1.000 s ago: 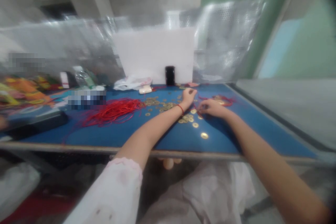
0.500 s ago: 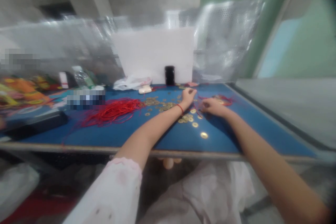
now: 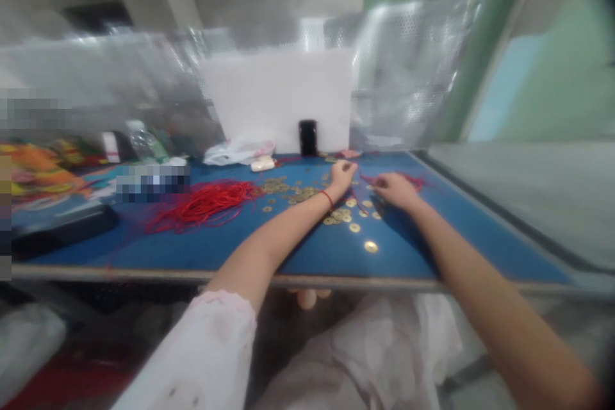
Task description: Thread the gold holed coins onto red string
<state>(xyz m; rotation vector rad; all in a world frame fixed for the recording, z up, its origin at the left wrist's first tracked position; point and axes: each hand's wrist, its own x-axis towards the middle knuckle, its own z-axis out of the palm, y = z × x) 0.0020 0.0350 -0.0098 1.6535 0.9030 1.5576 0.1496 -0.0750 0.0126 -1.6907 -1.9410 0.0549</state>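
My left hand (image 3: pixel 342 176), with a red string around the wrist, is pinched shut over the blue table. A thin red cord (image 3: pixel 359 202) trails down from its fingers. Just to the right, my right hand (image 3: pixel 396 191) is also closed, its fingertips pinching a red cord that stretches toward the left hand. Whether a coin is between the fingers is too small to make out. Round brass-coloured coins with holes (image 3: pixel 354 227) lie scattered below and left of the hands. More red cord (image 3: pixel 417 182) lies behind the right hand, partly hidden by it.
A large bundle of red cords (image 3: pixel 211 204) lies left of the coins. Behind stand a black phone-like object (image 3: pixel 308 138), a white plastic bag (image 3: pixel 237 152) and a clear bottle (image 3: pixel 147 142). A dark box (image 3: pixel 67 227) sits at the left, near the table's front edge (image 3: pixel 307 280).
My right hand has shifted slightly right and away from me, and its wrist has turned a little. My left hand stays nearly in place. The view has drifted slightly.
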